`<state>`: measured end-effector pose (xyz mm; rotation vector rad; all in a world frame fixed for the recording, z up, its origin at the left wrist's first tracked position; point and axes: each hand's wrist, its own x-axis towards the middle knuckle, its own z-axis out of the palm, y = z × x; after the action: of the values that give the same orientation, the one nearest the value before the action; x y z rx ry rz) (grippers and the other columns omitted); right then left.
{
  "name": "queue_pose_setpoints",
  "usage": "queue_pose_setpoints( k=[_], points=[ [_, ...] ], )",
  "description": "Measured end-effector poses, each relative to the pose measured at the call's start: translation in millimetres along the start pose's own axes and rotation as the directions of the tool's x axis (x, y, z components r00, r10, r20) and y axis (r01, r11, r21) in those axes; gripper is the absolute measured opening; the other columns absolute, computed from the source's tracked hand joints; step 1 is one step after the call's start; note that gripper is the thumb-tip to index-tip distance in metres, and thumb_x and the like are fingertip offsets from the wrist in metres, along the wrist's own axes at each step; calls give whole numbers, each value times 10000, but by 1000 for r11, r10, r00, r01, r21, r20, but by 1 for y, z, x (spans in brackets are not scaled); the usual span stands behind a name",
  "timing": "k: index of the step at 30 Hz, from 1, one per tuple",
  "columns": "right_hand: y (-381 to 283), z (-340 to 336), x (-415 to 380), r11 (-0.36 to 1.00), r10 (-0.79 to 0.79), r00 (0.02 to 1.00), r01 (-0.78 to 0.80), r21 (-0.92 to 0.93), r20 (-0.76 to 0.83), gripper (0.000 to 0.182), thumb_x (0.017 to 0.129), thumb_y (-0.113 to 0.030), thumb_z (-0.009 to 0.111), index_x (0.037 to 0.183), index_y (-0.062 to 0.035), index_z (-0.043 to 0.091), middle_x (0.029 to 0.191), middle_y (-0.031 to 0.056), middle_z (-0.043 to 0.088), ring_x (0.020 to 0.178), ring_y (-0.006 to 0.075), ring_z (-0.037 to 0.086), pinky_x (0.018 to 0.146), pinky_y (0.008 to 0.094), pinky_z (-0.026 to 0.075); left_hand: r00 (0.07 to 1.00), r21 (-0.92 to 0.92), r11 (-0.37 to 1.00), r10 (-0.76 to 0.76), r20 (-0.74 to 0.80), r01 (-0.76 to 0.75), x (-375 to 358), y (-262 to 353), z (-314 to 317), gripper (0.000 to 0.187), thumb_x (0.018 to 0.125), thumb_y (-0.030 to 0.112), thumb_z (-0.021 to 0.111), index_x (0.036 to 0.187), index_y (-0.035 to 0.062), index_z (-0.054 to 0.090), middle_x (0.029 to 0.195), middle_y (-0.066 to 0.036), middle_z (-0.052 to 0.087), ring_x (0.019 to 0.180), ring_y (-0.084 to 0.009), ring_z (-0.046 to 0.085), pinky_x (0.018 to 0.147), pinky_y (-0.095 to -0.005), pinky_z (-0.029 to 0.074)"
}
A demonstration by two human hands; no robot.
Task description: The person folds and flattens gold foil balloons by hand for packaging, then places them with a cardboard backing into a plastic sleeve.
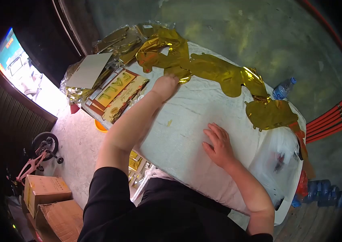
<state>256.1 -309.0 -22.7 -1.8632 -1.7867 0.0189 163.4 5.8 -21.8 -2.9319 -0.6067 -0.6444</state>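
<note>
My left hand (167, 86) reaches to the far edge of the table, its fingers curled closed on a flat gold foil balloon (177, 75). A chain of flat gold foil balloons (218, 72) runs from there along the table's back edge to the right, ending in a wide piece (271, 113). One crumpled piece (174, 43) bends up at the upper left. My right hand (220, 146) is over the middle of the white-covered table (179, 125), fingers spread and holding nothing. My left fingertips are partly hidden.
Printed FALL packs (116, 90), a grey card (89, 71) and plastic-wrapped packs (116, 42) lie at the left. A clear plastic bag (275, 157) and water bottle (284, 88) are at the right. Cardboard boxes (46, 191) and a small bicycle (36, 161) stand on the floor.
</note>
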Motion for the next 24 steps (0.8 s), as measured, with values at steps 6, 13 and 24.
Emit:
queue_pose_setpoints(
  k=[6, 13, 24],
  points=[
    [7, 0, 6, 995, 8, 1000, -7, 99, -10, 348, 799, -161, 640, 1124, -52, 582, 1290, 139, 500, 1253, 312, 430, 1050, 431, 310, 877, -702, 601, -475, 70, 381, 13, -14, -39, 143, 838, 100, 655, 723, 54, 584, 689, -22, 601, 609, -134, 503, 611, -281, 426],
    [26, 7, 43, 849, 197, 978, -132, 512, -74, 284, 867, -201, 620, 1094, -32, 589, 1129, 91, 585, 1083, 225, 569, 894, 331, 447, 949, -952, 134, -194, 248, 276, 8, 8, -58, 92, 852, 104, 693, 823, 58, 619, 778, 31, 606, 661, -52, 518, 631, -205, 433],
    [21, -3, 86, 132, 528, 815, -358, 924, 240, 246, 915, -196, 568, 1027, 23, 562, 800, 88, 644, 640, 153, 638, 548, 245, 477, 951, -945, 125, 30, 306, 301, -15, 67, -61, 32, 878, 64, 649, 874, 57, 619, 774, 31, 621, 718, -35, 560, 664, -196, 469]
  ],
)
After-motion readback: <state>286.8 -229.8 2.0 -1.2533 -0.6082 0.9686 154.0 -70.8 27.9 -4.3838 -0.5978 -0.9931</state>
